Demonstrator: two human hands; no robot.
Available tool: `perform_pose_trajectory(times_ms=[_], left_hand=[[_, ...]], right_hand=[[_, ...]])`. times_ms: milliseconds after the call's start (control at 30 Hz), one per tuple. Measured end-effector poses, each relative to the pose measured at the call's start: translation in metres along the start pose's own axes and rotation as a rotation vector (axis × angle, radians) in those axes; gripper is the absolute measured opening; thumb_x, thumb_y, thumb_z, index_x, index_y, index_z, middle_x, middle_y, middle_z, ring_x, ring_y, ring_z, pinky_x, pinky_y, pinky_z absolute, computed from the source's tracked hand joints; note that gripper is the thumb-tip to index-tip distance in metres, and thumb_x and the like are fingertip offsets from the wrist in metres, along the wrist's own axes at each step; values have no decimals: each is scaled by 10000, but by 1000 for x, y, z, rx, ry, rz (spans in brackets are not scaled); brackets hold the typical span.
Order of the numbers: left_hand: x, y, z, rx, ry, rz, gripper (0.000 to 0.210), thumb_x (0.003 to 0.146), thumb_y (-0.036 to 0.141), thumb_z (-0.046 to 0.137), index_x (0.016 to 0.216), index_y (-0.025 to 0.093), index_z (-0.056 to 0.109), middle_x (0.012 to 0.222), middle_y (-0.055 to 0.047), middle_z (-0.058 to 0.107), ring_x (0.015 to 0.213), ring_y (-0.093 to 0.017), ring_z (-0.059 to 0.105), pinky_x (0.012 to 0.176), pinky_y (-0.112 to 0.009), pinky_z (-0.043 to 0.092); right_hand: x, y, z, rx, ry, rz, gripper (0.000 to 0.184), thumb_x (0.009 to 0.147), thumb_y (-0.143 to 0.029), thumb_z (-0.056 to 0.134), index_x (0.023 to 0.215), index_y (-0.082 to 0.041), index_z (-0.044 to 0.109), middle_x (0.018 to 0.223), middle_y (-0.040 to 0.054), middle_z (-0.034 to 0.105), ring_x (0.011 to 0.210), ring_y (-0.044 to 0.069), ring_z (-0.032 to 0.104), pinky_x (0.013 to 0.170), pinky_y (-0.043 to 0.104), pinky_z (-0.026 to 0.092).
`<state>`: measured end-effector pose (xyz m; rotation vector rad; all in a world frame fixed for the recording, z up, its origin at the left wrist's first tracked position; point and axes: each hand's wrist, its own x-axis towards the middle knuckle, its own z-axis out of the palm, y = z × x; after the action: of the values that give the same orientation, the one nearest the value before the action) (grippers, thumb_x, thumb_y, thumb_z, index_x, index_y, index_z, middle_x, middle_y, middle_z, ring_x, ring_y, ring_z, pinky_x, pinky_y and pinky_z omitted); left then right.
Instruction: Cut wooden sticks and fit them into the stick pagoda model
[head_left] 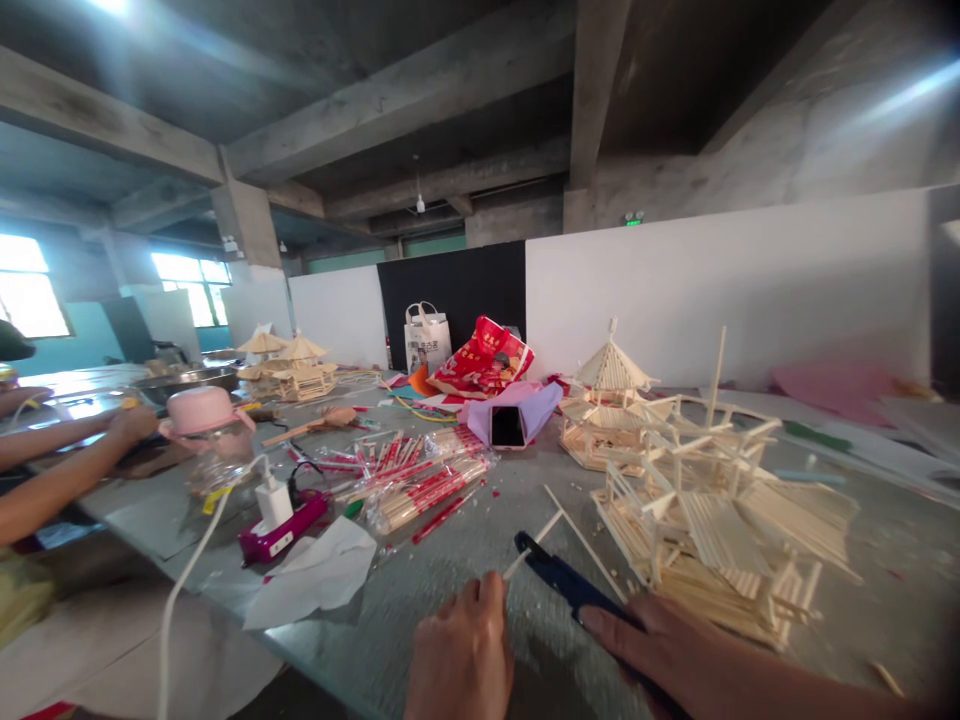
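A grey table (pixel 397 600) spreads under and ahead of both hands, strewn with materials. Well off to the left of the left hand, another person's forearms (pixel 71 445) reach in over the table's far side. A pale wooden stick model (pixel 712 530) stands just beyond and to the right of the right hand, with open railings and slatted roofs; a pointed roof (pixel 613 370) rises at its far end, though whether the two parts are joined cannot be told. Far ahead of the hands a red bag (pixel 476 365) slumps beside an upright white tote bag (pixel 426 340). A clear jar with a pink lid (pixel 199 410) stands well left of the left hand. Nearer that hand, on the same side, lies a crumpled white sheet (pixel 322 575), with a purple power strip (pixel 307 515) just behind it. Ahead of the left hand are red-and-clear packets of sticks (pixel 435 490).

The right hand (pixel 660 640) is wrapped around the handle of a dark blue tool (pixel 559 575), its head pointing toward the left hand. Beyond both hands a phone (pixel 508 427) leans on purple material. The left hand (pixel 465 645) is closed, pinching a thin stick (pixel 547 528) that crosses the tool's head; whether the tool grips it cannot be told. Another slender stick (pixel 592 550) lies just past the tool.
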<state>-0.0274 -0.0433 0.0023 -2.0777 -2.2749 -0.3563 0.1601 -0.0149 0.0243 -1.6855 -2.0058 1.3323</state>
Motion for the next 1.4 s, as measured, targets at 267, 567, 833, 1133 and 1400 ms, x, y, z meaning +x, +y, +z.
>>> perform_pose_trajectory(times_ms=[267, 567, 833, 1133, 1400], left_hand=[[0, 2, -2, 6, -4, -11, 265, 853, 130, 342, 872, 217, 592, 819, -45, 668, 770, -199, 645, 607, -259, 455], [-1, 4, -3, -10, 1, -29, 245, 850, 151, 362, 842, 216, 598, 786, -31, 679, 730, -205, 650, 586, -275, 446], [4, -2, 7, -32, 51, 35, 269, 858, 177, 332, 810, 208, 595, 740, -43, 689, 668, -197, 652, 537, -260, 407], [17, -12, 16, 0, 40, 135, 283, 862, 209, 318, 743, 196, 574, 669, -53, 668, 652, -200, 640, 527, -256, 382], [22, -11, 6, 102, -73, 201, 248, 779, 98, 366, 876, 158, 586, 737, -94, 636, 751, -229, 612, 633, -313, 416]], right_hand=[[7, 0, 3, 3, -28, 42, 431, 864, -458, 285, 560, -180, 409, 369, -20, 434, 247, 65, 376, 260, 143, 227], [8, 0, 1, 6, -67, 91, 388, 856, -430, 309, 562, -190, 385, 385, -13, 450, 237, 73, 367, 245, 149, 237], [8, -6, 3, -54, -62, 84, 546, 878, -396, 260, 385, -174, 334, 307, 6, 387, 205, 67, 350, 245, 152, 248], [22, -14, 1, 9, -170, 149, 519, 870, -466, 225, 457, -182, 362, 263, -33, 345, 193, 110, 371, 232, 219, 358], [18, -23, -3, -149, -189, 150, 665, 872, -472, 220, 300, -159, 345, 239, 19, 355, 184, 96, 371, 269, 223, 399]])
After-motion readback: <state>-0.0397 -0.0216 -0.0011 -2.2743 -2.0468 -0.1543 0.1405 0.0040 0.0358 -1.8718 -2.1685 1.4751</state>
